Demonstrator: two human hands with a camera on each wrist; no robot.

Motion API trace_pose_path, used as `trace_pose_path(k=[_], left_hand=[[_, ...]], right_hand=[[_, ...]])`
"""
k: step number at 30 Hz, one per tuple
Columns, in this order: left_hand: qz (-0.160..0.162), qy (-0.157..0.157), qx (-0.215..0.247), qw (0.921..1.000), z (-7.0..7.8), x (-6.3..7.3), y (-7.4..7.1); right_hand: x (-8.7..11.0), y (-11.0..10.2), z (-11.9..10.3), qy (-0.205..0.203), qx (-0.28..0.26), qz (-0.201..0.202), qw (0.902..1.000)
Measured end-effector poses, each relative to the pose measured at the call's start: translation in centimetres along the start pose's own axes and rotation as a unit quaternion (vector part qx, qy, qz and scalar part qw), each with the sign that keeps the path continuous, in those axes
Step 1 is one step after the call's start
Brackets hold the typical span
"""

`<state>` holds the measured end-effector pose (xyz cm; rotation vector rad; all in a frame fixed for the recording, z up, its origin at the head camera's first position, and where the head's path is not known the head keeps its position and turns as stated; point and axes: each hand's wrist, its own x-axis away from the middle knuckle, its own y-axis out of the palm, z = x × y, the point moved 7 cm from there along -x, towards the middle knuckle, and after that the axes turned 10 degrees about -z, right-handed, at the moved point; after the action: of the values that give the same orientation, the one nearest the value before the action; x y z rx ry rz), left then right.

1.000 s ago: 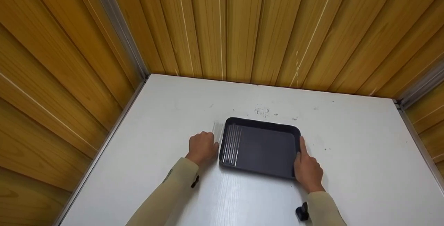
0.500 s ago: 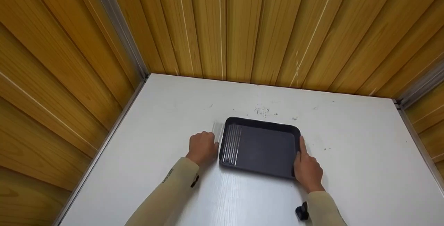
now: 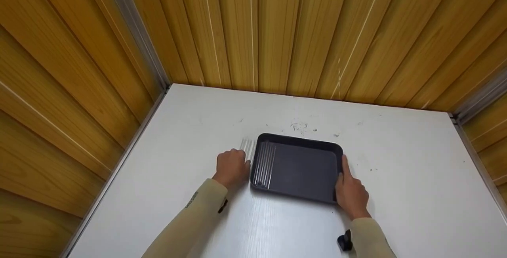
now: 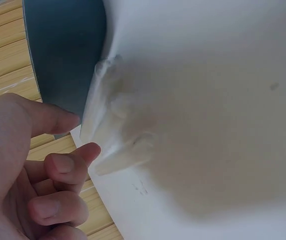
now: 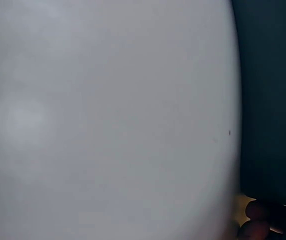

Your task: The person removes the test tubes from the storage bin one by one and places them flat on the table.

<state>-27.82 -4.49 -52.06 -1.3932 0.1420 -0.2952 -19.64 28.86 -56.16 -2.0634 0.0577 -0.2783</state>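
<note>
- Several clear tubes (image 3: 248, 147), frame centre, just left of the tray (image 3: 307, 172): probably light, stiff, slippery; I'd pinch them mid-length
- My left hand (image 3: 231, 167) beside them, thumb and fingers parted
- My right hand (image 3: 351, 195) grips the tray

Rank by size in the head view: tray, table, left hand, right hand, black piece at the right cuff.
1. White table
2. Dark tray
3. Left hand and right hand: too alike to rank
4. Black piece
</note>
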Motion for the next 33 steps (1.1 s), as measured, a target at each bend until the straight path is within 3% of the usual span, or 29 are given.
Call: trace_pose_path(k=[25, 33], left_hand=[[-0.001, 0.018, -0.007, 0.9998, 2.0, 0.1, -1.4], [0.028, 0.036, -0.010, 0.9989, 2.8, 0.1, -1.6]], right_hand=[[-0.1, 0.2, 0.1, 0.003, -0.002, -0.013, 0.9999], [-0.1, 0.2, 0.1, 0.001, -0.001, -0.010, 0.9999]])
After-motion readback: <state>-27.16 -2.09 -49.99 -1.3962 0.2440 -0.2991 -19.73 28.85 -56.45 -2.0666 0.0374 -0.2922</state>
